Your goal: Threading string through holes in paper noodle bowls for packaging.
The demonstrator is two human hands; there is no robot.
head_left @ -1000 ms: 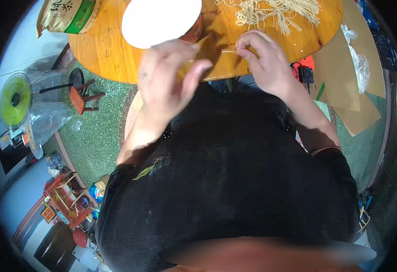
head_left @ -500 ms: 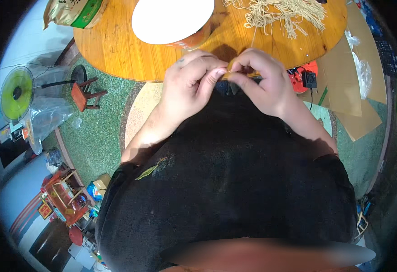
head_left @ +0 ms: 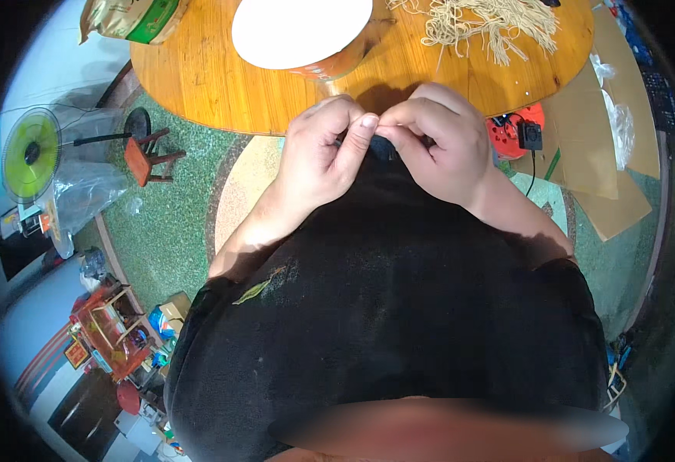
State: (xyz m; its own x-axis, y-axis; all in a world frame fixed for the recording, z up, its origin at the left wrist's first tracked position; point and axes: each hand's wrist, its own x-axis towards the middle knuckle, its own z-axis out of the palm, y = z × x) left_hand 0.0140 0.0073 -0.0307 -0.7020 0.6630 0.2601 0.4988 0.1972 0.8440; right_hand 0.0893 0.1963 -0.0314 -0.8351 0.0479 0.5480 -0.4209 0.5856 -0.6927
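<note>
My left hand (head_left: 322, 150) and my right hand (head_left: 445, 142) meet just off the near edge of the wooden table (head_left: 199, 88). Thumb and forefinger of each hand are pinched, and the tips touch or nearly touch. Whatever lies between them is too small to make out. Beyond my right hand, a loose heap of cream-coloured strings (head_left: 491, 31) lies on the table, with one thin end hanging toward me. Ahead of my left hand stands a round tub (head_left: 330, 68) with an orange side, its top covered by a white disc (head_left: 303, 31).
A green and beige bag (head_left: 133, 19) lies at the table's far left. On the floor to the left are a small wooden stool (head_left: 146, 159) and a green fan (head_left: 32, 152). To the right, a red plastic stool (head_left: 507, 137) holds a black device (head_left: 530, 135) beside flattened cardboard (head_left: 584, 146).
The fingertips of both hands have shifted slightly left and drawn closer in their pinch. The whole view has moved a little, so the table appears slightly higher and further right.
</note>
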